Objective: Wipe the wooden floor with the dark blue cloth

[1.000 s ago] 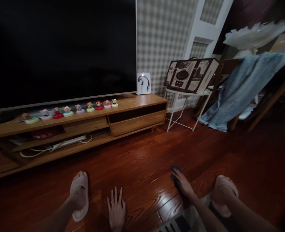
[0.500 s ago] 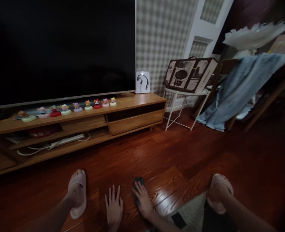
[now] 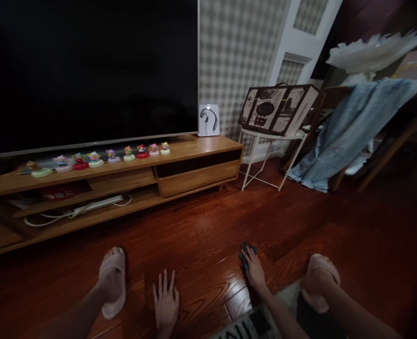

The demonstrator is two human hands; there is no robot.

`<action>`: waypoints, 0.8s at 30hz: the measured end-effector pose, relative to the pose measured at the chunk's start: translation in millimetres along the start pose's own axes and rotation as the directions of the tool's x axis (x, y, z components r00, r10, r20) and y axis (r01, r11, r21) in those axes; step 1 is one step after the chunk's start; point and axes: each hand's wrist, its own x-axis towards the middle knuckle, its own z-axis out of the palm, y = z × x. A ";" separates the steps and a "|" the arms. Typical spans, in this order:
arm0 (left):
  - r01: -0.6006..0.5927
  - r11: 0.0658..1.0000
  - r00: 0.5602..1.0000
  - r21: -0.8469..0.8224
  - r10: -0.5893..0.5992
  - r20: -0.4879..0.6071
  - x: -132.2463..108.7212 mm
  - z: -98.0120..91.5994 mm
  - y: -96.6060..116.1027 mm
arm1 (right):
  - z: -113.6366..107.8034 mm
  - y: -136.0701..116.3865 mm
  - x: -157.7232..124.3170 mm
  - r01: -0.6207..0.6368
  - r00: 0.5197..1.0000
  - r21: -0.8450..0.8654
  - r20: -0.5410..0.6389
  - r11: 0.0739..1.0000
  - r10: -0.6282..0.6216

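Note:
My left hand (image 3: pixel 166 305) lies flat on the reddish-brown wooden floor (image 3: pixel 197 235), fingers spread, with a ring on one finger and nothing held. Farther right and forward, my right hand (image 3: pixel 255 272) presses a small dark blue-grey cloth (image 3: pixel 244 256) against the boards. Its fingers rest over the cloth and hide part of it. Glossy reflections show on the floor between the two hands.
Two feet in pale pink slippers (image 3: pixel 114 301) flank my hands. A greyish patterned mat (image 3: pixel 289 297) lies below my right forearm. Ahead stands a wooden TV cabinet (image 3: pixel 197 181) with several small figurines; rightward, a suitcase-like box (image 3: pixel 265 109) tops a white stand (image 3: pixel 252 162).
My right hand has slid the cloth forward and to the right across the floor. More of the mat shows at the bottom. My left hand has stayed in place.

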 end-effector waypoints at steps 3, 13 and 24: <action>-0.005 0.998 0.999 0.056 0.007 -0.035 -0.7 -7.4 6.4 | 24.6 -27.6 -18.8 0.027 0.999 0.023 -0.025 0.999 -0.026; -0.003 0.985 0.996 0.174 0.018 -0.082 0.9 -12.4 11.9 | 77.2 -200.5 -95.7 0.305 0.939 0.391 0.027 0.868 -0.343; -0.087 0.964 0.996 -0.251 0.085 -0.017 -36.5 18.2 53.6 | 41.7 -202.8 -89.1 0.146 0.950 0.597 0.139 0.789 -0.281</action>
